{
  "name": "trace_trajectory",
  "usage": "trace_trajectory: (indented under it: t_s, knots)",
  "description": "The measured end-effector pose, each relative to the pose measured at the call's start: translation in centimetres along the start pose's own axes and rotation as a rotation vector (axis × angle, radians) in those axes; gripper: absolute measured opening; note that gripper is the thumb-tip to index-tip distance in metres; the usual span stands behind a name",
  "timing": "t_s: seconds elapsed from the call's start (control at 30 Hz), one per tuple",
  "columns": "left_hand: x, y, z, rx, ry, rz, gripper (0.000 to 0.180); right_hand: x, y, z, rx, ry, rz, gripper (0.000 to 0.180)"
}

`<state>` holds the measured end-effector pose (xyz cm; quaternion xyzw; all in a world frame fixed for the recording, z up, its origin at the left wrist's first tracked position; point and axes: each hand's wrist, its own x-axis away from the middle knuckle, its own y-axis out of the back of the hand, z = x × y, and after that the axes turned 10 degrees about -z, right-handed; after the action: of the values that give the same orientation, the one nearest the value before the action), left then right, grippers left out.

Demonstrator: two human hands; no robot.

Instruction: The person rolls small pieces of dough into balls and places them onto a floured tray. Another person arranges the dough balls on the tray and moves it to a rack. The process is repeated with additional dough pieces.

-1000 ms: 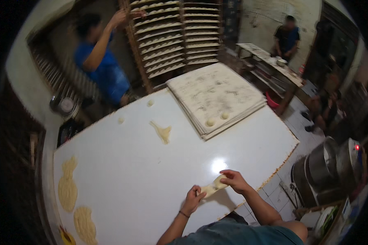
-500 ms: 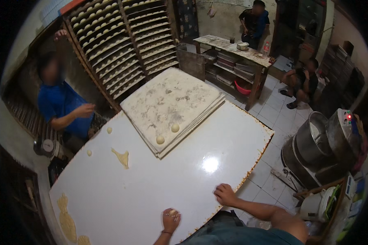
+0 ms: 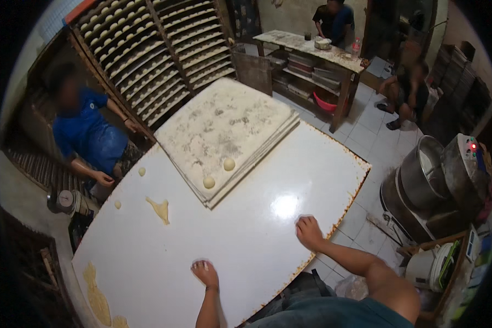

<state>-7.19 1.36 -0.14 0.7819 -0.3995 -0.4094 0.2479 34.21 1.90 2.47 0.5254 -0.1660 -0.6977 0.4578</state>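
White counter (image 3: 246, 240): hands apart, the dough lately stretched between them now out of sight.
The floury board stack (image 3: 218, 120) sits along the far edge; a flattened dough sheet (image 3: 97, 298) lies by the left edge. The right hand (image 3: 310, 234) rests near the rusty near-right edge, the left hand (image 3: 206, 273) farther in than half a second ago. Both grips look curled, palm down — on dough or not, I cannot tell, though shaping divided pieces seems likely. Two dough balls (image 3: 229, 164) rest near the stack's near corner.
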Motion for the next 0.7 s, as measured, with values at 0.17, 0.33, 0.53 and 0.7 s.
trace_trajectory:
  t_s: [0.17, 0.33, 0.53, 0.7]
  knots:
    - [4.9, -0.3, -4.4, 0.029, -0.166, 0.253, 0.01, 3.6, -1.8, 4.8, -0.29, 0.022, 0.101, 0.014]
    - [-0.1, 1.4, 0.2, -0.061, -0.013, 0.065, 0.005, -0.7, 0.9, -1.2, -0.02, 0.007, 0.102, 0.011]
    - [5.5, 0.8, -3.6, 0.11, -0.155, 0.157, 0.005, 3.1, -1.8, 4.8, -0.255, -0.025, 0.091, 0.007]
    - [-0.7, 1.3, 1.9, -0.072, 0.023, 0.014, 0.005, 0.1, 0.1, -0.6, -0.029, -0.131, 0.149, 0.01]
